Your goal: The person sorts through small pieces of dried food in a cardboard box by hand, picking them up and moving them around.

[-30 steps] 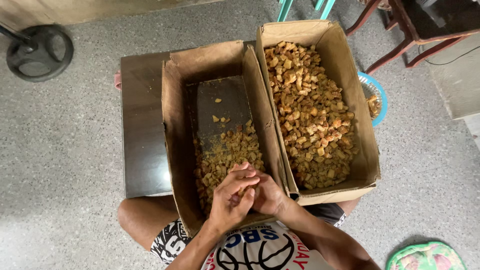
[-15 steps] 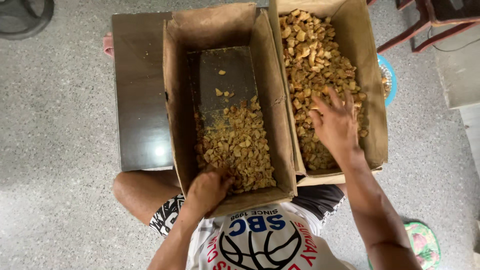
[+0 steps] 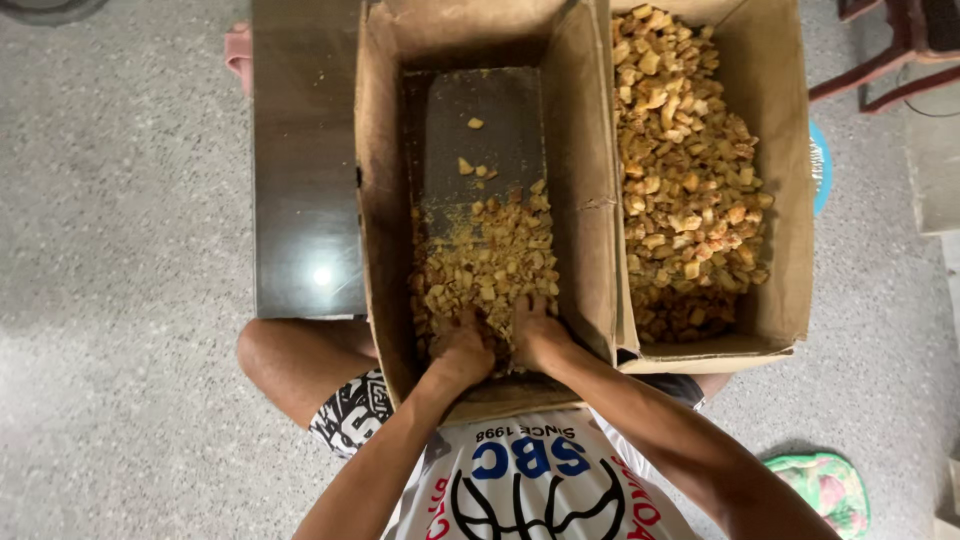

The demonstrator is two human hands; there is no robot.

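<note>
Cardboard box (image 3: 385, 200) lengthwise away, both hands (image 3: 500, 345) in crumbly pieces (image 3: 485, 265)

Small golden-brown chunks (image 3: 485, 270) heaped at the 6 o'clock end of the open left box (image 3: 380, 200); both hands touching them.

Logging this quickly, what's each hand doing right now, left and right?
Left hand: curled into the small golden pieces in the left cardboard box; grip cannot be told.
Right hand: same pile, cannot be told.
</note>
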